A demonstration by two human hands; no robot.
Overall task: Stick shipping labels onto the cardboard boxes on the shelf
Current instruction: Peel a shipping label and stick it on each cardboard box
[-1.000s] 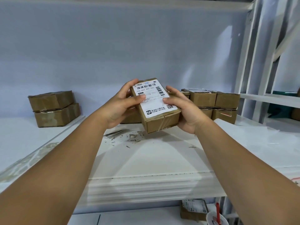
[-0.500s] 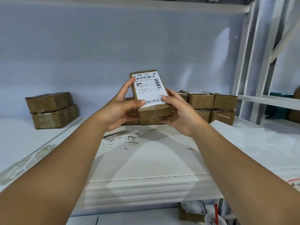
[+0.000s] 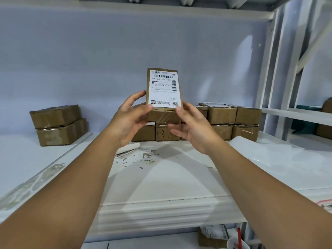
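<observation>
The shelf [image 3: 179, 186] carries three groups of cardboard boxes along its back wall: a left pair [image 3: 57, 123], a centre stack [image 3: 143, 133] and a right group [image 3: 221, 115]. The labelled box [image 3: 164, 116] now sits at the top of the centre stack, square to the viewer, with its far end apparently raised; whether it rests fully on the stack cannot be told. The label [image 3: 164, 90] lies flat across its upper face, so sticking on this box is judged complete and it is being returned to stock. The left hand [image 3: 128, 121] lightly pinches the lower left corner between thumb and fingers; the right hand [image 3: 195, 130] touches the lower right corner with the thumb tip only, its fingers relaxed and clear of the box. Paper scraps [image 3: 147, 157] lie on the shelf in front of the stack. Against the frame one second earlier, the box has moved from over the open shelf, nearer the person and skewed, back onto the stack; both hands then wrapped it closely, and the right hand has since loosened.
</observation>
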